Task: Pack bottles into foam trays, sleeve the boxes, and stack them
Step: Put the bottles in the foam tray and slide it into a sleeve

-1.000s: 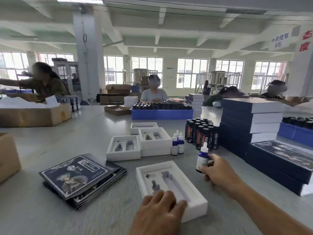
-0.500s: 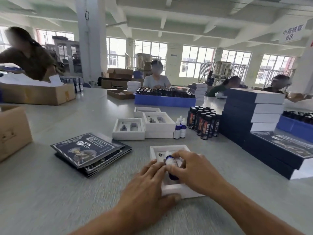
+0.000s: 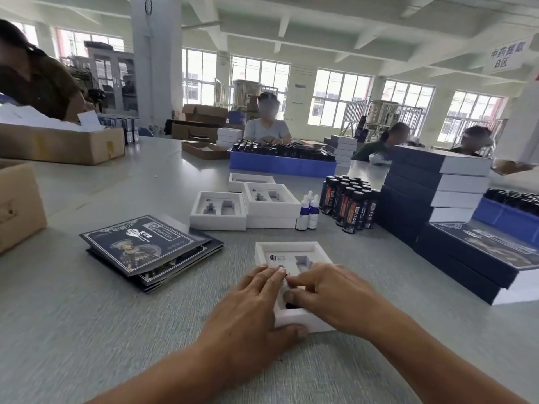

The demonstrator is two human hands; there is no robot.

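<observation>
The grey tabletop [image 3: 87,330] carries a stack of dark sleeved boxes [image 3: 431,193]. A hanging sign [image 3: 506,58] reads "中药提取 B区". The white foam tray [image 3: 291,252] lies nearest, long axis running away from the person. The left hand [image 3: 250,313] presses flat on it, fingers together. The right hand [image 3: 335,295] presses a mostly hidden bottle [image 3: 293,305] into a slot, fingers straight.

Grey table [image 3: 87,330] — foam trays [image 3: 218,210], sleeves [image 3: 145,246] (stacked), bottles [image 3: 348,205].

A white foam tray [image 3: 294,252] lies flat under both hands [image 3: 291,298], a dark bottle [image 3: 292,305] lying in its slot between the fingers.
</observation>
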